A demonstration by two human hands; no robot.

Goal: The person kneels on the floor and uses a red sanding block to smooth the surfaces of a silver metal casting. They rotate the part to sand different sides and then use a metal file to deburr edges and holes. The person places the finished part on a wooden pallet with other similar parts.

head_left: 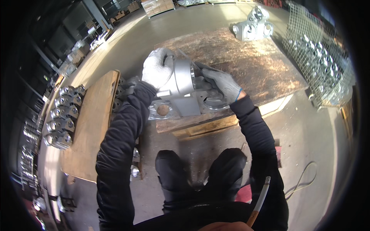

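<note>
Left gloved hand (158,69): bent fingers on the left side of the silver casting (183,79); cannot tell if they pinch | right gloved hand (224,82): fingers closed around a dark slim tool (204,66) | silver casting: near edge of the wooden table (216,46); second casting (252,30) at its far right corner

"From where we stand, which viewpoint is this?"

"Head height, the left camera of a side-by-side pair: aimed down and forward, with left hand (158,71) and right hand (224,82) close by, just above centre."

"And its extent?"

"Wide fisheye: knees (169,167) below, wooden table (262,73) before them, warehouse floor (216,19) farthest at top; straight edges bow toward the rim."
</note>
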